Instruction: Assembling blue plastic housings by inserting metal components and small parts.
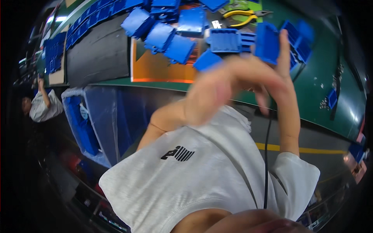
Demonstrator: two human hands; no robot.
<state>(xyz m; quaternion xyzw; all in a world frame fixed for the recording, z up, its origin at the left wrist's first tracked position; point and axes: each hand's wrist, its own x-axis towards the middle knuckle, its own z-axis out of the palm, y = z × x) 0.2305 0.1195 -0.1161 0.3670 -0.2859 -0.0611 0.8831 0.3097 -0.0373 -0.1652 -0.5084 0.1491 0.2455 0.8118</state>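
Observation:
My left hand point(227, 83) is smeared by motion and reaches across in front of my right wrist; its grip cannot be read. My right hand point(285, 79) is at the bench's near right. One finger runs straight along the right edge of a deep blue plastic box point(267, 42), and the hand appears to grip that box; its other fingers are mostly hidden. Just beyond that finger are further blue cases point(297, 44), partly blurred. Left of the box lies an open, ribbed blue case point(225, 40). A blue case point(208, 60) is partly covered by my left hand.
Several blue cases point(159, 37) lie loosely over an orange sheet point(155, 70) and a black mat point(97, 54). Yellow-handled pliers point(241, 17) rest at the back. Small metal parts point(324, 103) lie on the green bench point(314, 85). A plastic-lined bin point(105, 120) stands below left. Another person point(44, 105) is far left.

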